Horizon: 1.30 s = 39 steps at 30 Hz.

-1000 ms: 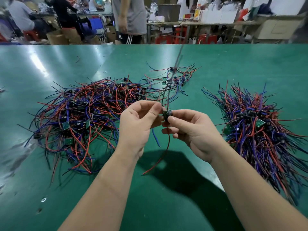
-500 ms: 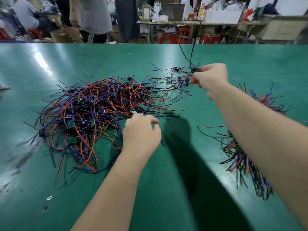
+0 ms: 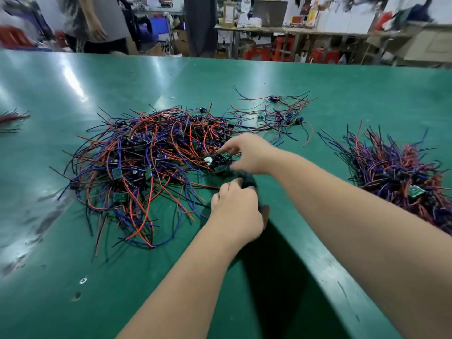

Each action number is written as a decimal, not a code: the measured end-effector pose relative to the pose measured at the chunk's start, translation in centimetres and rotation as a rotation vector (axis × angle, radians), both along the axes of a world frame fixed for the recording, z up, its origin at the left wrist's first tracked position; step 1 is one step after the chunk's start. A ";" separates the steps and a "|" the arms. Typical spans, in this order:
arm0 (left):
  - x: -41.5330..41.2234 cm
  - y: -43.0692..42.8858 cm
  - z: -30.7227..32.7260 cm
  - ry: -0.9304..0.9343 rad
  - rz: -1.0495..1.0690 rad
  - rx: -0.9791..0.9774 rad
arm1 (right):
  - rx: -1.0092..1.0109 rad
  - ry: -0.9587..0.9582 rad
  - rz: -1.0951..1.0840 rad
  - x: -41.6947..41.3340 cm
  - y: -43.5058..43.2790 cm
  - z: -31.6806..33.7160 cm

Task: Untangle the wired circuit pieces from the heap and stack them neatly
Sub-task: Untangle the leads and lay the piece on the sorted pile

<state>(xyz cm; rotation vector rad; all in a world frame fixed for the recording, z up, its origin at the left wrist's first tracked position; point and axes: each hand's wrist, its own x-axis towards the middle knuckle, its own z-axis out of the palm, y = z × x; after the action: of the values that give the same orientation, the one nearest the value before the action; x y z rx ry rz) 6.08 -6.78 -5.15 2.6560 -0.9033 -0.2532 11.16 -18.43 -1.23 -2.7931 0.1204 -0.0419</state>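
Leftmost, at the left edge of the green table (image 3: 151, 294), the tips of a small bundle of red and dark wires (image 3: 11, 118) poke into view. Right of it, left of the table's middle, sprawls the heap (image 3: 137, 162), a loose tangle of red, blue and black leads with small green boards scattered through it. Near the heap's near-right fringe the left hand (image 3: 234, 211) rests low over the table with its fingers curled inward; something dark sits at its fingertips (image 3: 241, 184), but motion blur hides whether they are clamped on it or merely close together. Just beyond, the right hand (image 3: 252, 152) reaches in across the table from the right, fingers bent down to a circuit piece (image 3: 218, 159) on the heap's right fringe (a dark part with a green board showing beside it); the fingertips meet the piece, yet the blur leaves me unable to tell whether they pinch it or only touch it. Farther toward the far edge and a little right lies a thin loose cluster (image 3: 276, 113) of a few wired pieces, joined to the heap by stray leads. Well apart, near the right edge, lies the stack (image 3: 396, 167), its wires fanned toward the far-left and its boards gathered at the near end. Beyond the far edge a person (image 3: 97, 23) stands among cluttered benches (image 3: 293, 28).
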 end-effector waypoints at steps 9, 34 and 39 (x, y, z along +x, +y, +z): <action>-0.2 0.2 0.0 0.015 0.013 0.001 | -0.459 -0.068 0.164 1.0 2.0 -0.9; 0.8 -0.6 1.0 0.191 0.262 -0.968 | 1.747 -0.389 -0.208 -13.1 -0.8 4.2; 2.3 0.6 1.5 0.244 0.364 -1.161 | 1.887 -0.436 -0.367 -13.7 -1.0 1.8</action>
<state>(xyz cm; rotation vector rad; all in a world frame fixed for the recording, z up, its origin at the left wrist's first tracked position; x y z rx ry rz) 8.34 -6.15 -3.67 1.5953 -0.2876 0.0471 -2.53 -19.41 0.61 -0.8254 0.3248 -0.3795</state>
